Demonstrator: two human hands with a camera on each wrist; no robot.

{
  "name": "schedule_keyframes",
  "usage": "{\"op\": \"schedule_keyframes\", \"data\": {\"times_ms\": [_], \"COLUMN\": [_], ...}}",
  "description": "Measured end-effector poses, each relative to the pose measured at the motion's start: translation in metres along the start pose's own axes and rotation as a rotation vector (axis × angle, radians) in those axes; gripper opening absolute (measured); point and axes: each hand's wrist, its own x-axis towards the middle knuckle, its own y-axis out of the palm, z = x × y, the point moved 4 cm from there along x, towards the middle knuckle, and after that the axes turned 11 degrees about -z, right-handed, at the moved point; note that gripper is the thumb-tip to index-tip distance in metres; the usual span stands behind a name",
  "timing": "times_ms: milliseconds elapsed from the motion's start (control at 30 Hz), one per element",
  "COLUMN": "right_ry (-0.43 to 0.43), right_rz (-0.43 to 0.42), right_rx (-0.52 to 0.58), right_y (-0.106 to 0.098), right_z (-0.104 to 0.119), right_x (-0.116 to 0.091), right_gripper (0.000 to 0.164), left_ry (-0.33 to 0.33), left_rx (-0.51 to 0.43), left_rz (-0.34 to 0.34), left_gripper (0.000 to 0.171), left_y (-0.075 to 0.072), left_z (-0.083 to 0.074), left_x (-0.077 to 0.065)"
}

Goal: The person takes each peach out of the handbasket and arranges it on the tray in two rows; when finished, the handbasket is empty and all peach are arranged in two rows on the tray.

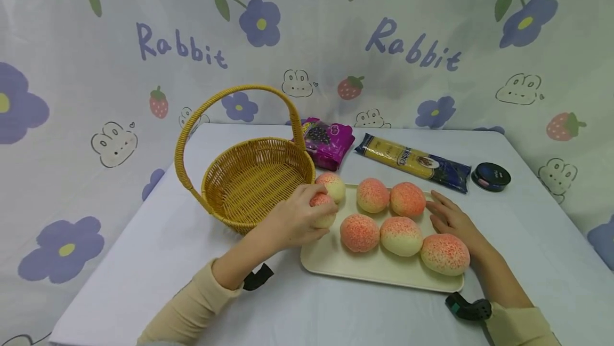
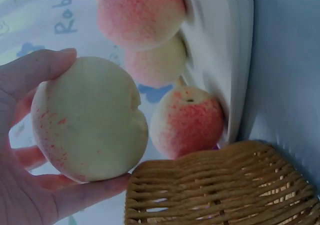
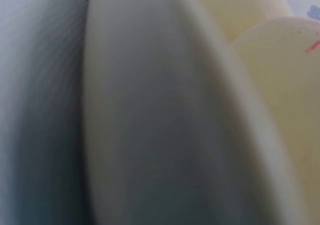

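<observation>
My left hand (image 1: 299,218) grips a pink-and-cream peach (image 2: 90,120) between thumb and fingers, over the left end of a cream tray (image 1: 336,266). Several more peaches, such as this one (image 1: 360,233), lie on the tray in rough rows. One pale peach (image 1: 331,185) sits at the tray's back left corner, close to the basket. A woven basket (image 1: 259,180) with a tall handle stands just left of the tray, its visible inside bare. At the tray's right end my right hand (image 1: 453,223) rests with extended fingers by the rim, holding nothing.
Behind the tray lie a purple snack bag (image 1: 328,143) and a long yellow-and-blue packet (image 1: 414,162). A round black tin (image 1: 491,176) stands at the back right. A printed curtain (image 1: 307,42) hangs behind the white-covered table (image 1: 144,276).
</observation>
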Motion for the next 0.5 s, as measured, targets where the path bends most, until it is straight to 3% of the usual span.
{"op": "schedule_keyframes", "data": {"times_ms": [133,267,500], "right_ry": [-0.011,-0.006,-0.004], "right_rz": [-0.009,-0.004,0.002], "right_rx": [-0.005,-0.001,0.007], "right_y": [0.000,0.000,0.000], "right_z": [0.000,0.000,0.001], "right_x": [0.000,0.000,0.000], "right_gripper": [0.038,0.039,0.039], "left_ry": [0.025,0.047,0.023], "left_rx": [0.047,0.067,0.066], "left_rz": [0.017,0.110,0.203], "left_gripper": [0.035,0.035,0.040], "left_y": [0.007,0.018,0.035], "left_z": [-0.010,-0.017,-0.011], "left_x": [-0.004,-0.012,-0.024]}}
